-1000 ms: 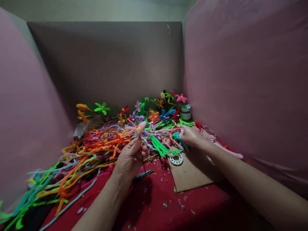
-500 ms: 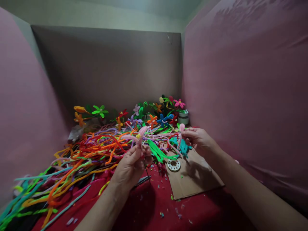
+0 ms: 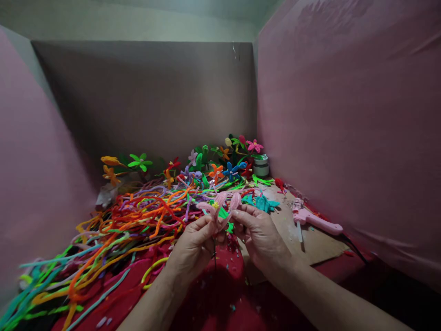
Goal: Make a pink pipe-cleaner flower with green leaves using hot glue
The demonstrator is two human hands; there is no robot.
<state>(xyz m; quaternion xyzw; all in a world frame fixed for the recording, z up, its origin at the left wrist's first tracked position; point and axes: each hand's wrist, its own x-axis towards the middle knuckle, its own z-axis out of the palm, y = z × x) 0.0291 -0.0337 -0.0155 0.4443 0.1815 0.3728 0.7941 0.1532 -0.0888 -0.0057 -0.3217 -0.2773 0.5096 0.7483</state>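
Left hand (image 3: 195, 241) pinching pink flower (image 3: 219, 201) at its base; right hand (image 3: 261, 234) pinching pink petal (image 3: 234, 201) just right of it. Both held mid-scene above red cloth (image 3: 225, 276). Petal touching flower: can't tell. Pipe cleaners (image 3: 138, 216) heaped left. Glue gun (image 3: 319, 222) right, on cardboard (image 3: 320, 247). Other blooms (image 3: 231, 172) far side.
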